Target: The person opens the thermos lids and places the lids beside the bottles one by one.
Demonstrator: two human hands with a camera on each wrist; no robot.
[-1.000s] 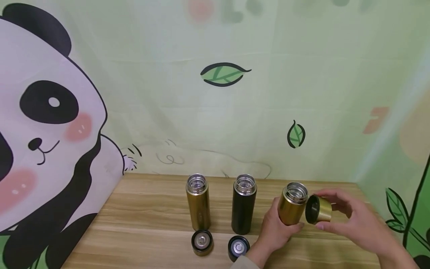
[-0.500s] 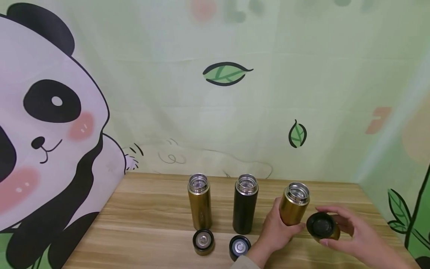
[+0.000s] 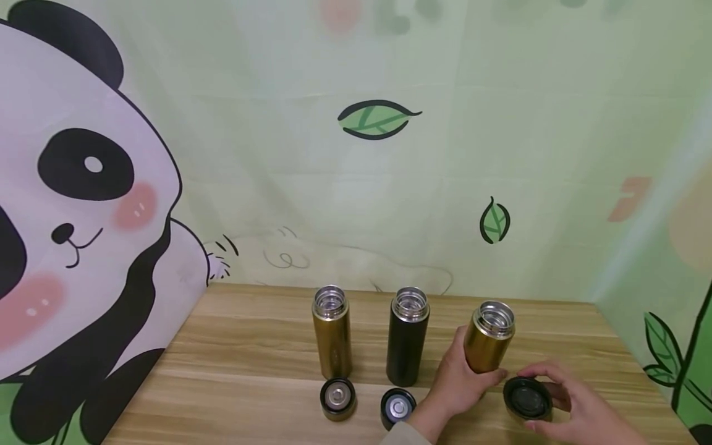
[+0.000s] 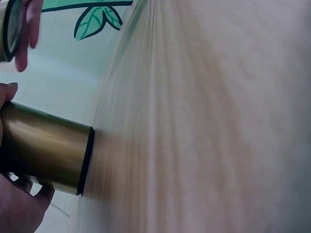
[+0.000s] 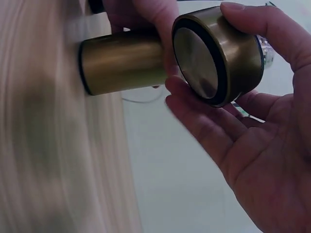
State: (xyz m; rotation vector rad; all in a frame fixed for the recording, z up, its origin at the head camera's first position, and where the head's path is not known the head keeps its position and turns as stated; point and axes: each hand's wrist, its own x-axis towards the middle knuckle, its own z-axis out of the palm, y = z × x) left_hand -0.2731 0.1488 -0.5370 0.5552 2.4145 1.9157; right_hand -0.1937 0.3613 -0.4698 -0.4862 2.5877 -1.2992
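Observation:
On the right of the head view, my left hand (image 3: 457,386) grips an open gold thermos bottle (image 3: 486,353), which stands on the table with its steel mouth up. In the left wrist view the base of this bottle (image 4: 48,148) meets the table. My right hand (image 3: 581,402) pinches a gold lid (image 3: 527,398) between thumb and fingers, its dark hollow side turned up. Seen from the right wrist, the lid (image 5: 243,58) is off the table, with a shiny round disc facing down. It is apart from the bottle.
Left of my hands stand an uncapped black thermos bottle (image 3: 406,352) and another uncapped gold bottle (image 3: 332,346). In front of them lie a black lid (image 3: 398,408) and a gold lid (image 3: 337,400), inner sides up. A panda-printed cloth (image 3: 278,154) hangs behind the wooden table (image 3: 250,371).
My right hand has moved down and away from the bottle's mouth with the gold lid, turning its hollow side from sideways to upward. The left hand keeps its grip on the bottle.

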